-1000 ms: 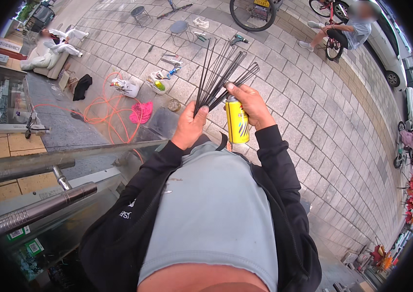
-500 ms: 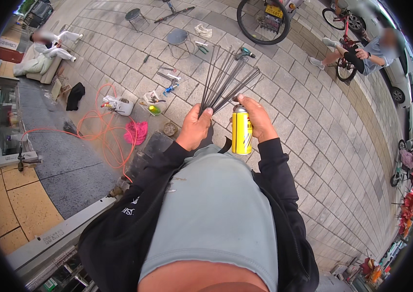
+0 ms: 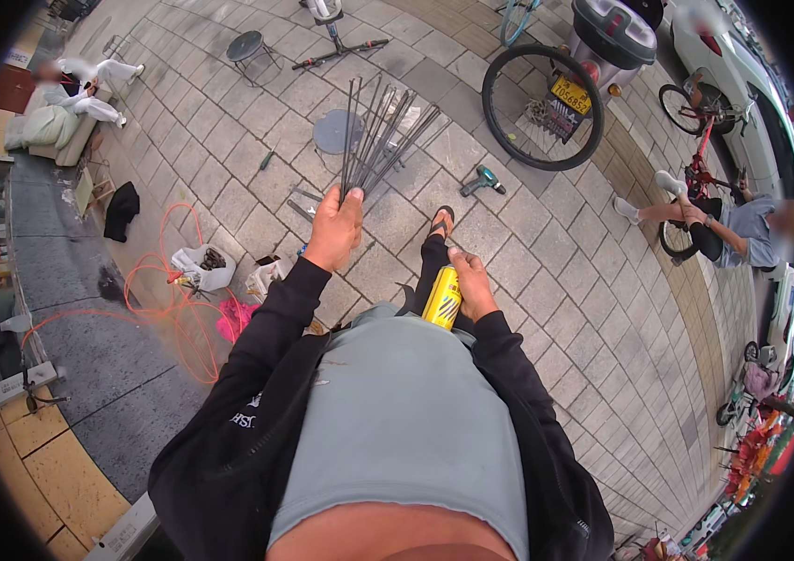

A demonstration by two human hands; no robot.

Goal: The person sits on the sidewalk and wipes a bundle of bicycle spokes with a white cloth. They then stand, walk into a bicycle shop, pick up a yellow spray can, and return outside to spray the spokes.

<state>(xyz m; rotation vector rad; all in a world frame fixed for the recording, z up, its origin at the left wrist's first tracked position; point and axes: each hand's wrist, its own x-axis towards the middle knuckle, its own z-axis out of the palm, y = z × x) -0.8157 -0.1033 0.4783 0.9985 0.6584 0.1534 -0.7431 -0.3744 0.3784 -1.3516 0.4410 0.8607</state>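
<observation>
My left hand is closed around the lower ends of a bundle of wheel spokes. The long, thin, dark rods fan out upward and away from me. Lower and to the right, my right hand grips a yellow spray can close to my shirt. The can leans, and its top is hidden by the fingers. A gap separates the can from the spokes. My sandalled foot shows on the paving between the two hands.
Ahead stand a round stool and a bluish-grey stool. A cordless drill lies on the paving, near a wheel by a scooter. Left are a white bucket and orange hose. People sit on both sides.
The spray can has moved down and away from the spokes, and now leans. The spokes have shifted left and up with my left hand. My view has turned, and my foot has appeared.
</observation>
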